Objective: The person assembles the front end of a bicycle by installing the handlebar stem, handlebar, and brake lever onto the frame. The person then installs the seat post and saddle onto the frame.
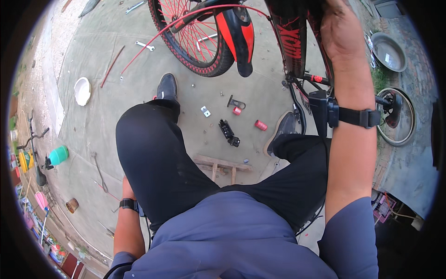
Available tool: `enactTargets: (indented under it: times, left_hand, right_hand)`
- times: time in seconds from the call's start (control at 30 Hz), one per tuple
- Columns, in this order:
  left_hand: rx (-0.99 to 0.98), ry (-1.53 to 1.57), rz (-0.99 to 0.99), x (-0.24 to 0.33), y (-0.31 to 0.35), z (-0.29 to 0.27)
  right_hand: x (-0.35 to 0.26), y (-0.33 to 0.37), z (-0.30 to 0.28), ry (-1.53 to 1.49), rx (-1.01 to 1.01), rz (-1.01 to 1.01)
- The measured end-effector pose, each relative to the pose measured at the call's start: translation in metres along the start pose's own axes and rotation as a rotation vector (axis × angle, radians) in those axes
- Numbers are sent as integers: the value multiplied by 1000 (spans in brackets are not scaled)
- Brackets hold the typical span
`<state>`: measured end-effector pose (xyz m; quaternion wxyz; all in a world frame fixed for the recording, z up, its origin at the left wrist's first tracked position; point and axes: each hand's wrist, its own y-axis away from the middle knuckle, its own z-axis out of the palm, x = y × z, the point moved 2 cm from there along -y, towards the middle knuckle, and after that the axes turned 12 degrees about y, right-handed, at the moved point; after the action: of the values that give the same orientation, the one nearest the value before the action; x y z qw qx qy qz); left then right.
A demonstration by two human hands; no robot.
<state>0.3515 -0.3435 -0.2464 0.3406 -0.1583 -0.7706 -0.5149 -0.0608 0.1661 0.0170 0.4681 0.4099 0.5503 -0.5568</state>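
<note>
My right hand (343,35) is up at the top right, closed on the black bicycle frame (290,42) with red markings; its fingertips are partly cut off by the picture's edge. The front wheel (207,58), with red spokes, and a black-and-red mudguard (236,39) are left of the frame. A red cable (160,35) curves away from the bicycle. My left arm hangs beside my left thigh, and only a bit of my left hand (127,187) shows behind the leg. Its fingers are hidden.
Between my feet lie a black hinged part (228,133), red coil springs (260,125), a black bracket (236,102) and a metal plate (205,111). A wooden stool (204,160) is under me. Leftward are a wrench (145,46), white bowl (82,88) and green bottle (58,155); rightward, a metal basin (392,52).
</note>
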Motion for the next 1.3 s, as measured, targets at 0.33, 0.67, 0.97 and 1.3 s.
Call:
enactTargets:
  times: [0.33,0.67,0.97,1.3]
  left_hand:
    - [-30,-103,24,22,-36,24]
    - [-26,330,85,142,-67,52]
    - [-208,148,453,309,-73,117]
    - [-445,-947,911,401,-88,254]
  right_hand:
    - [17,13,39,139,23,-105]
    - [37,-38,9,671,262,-224]
    - [44,-63,-9,714,300,-276]
    - [41,-67,-6,804,303,-313]
